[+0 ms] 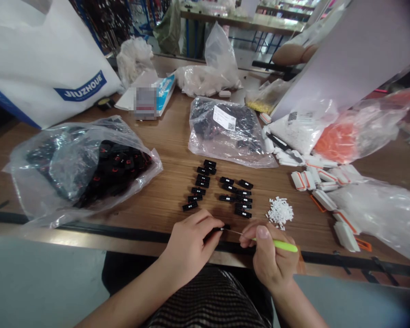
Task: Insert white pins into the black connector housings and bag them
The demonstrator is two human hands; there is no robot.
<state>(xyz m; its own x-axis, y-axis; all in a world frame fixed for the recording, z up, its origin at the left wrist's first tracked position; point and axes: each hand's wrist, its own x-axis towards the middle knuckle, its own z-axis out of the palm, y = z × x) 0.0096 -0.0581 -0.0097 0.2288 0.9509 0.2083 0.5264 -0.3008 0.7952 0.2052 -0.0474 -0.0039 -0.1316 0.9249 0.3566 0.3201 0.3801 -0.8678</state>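
Near the table's front edge, my left hand (pixel 191 239) pinches a small black plastic connector (pixel 226 227) between thumb and fingers. My right hand (pixel 276 259) is closed around a pick with a bright green handle (pixel 285 246). Its thin metal shaft points left, and the tip reaches the connector or just beside it; exact contact is too small to tell. Beyond my hands lie two loose groups of black connectors (pixel 202 178), many with white spots on top. A pile of tiny white plastic pieces (pixel 280 212) sits just past my right hand.
An open clear bag of black and red parts (pixel 123 164) stands at left, with a labelled bag of black parts (pixel 205 118) at the back. White blocks with orange edges (pixel 324 199) and more plastic bags crowd the right side. A large white bag (pixel 51 50) stands back left.
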